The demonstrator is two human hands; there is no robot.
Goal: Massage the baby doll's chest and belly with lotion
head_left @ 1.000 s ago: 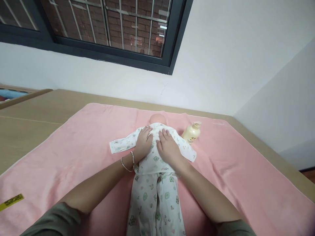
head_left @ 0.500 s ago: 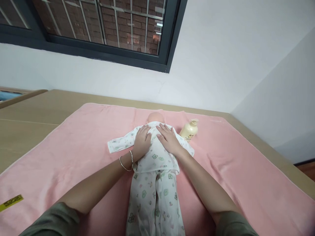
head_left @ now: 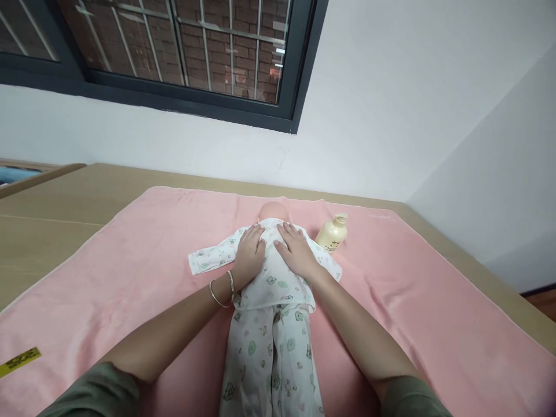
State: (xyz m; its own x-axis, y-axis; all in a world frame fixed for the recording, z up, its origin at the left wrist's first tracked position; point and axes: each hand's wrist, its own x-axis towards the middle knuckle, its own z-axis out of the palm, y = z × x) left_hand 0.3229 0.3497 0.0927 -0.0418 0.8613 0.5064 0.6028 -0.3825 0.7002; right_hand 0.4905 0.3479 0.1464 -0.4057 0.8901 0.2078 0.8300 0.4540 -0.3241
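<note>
1. In the head view, the doll [head_left: 274,296] lay in the middle of the pink blanket [head_left: 143,260], right in front of me.
2. Its long axis ran away from me: head [head_left: 273,211] at the far end, towards the wall [head_left: 369,116], and trousers [head_left: 255,354] towards me, running off the lower edge. I could not tell whether it lay face up or face down.
3. Its sleeves reached out to both sides and slanted a little towards me, the left one [head_left: 211,258] fully in sight, the right one [head_left: 326,263] partly behind my right hand and forearm.
4. My left hand [head_left: 250,253] rested flat on the upper part of the top, fingers close together and pointing at the head; two bangles [head_left: 232,282] circled that wrist.
5. My right hand [head_left: 297,250] lay flat beside it, fingers slightly spread, angled inward. The two hands were apart and covered much of the upper body.
6. The pump bottle [head_left: 332,234] was just beyond the right sleeve, close to the shoulder; whether they touched I could not tell.
7. A yellow label [head_left: 19,362] lay far left on the blanket, well apart from the doll. Beyond the blanket were bare wood [head_left: 65,202] and a dark-framed window [head_left: 295,87].
</note>
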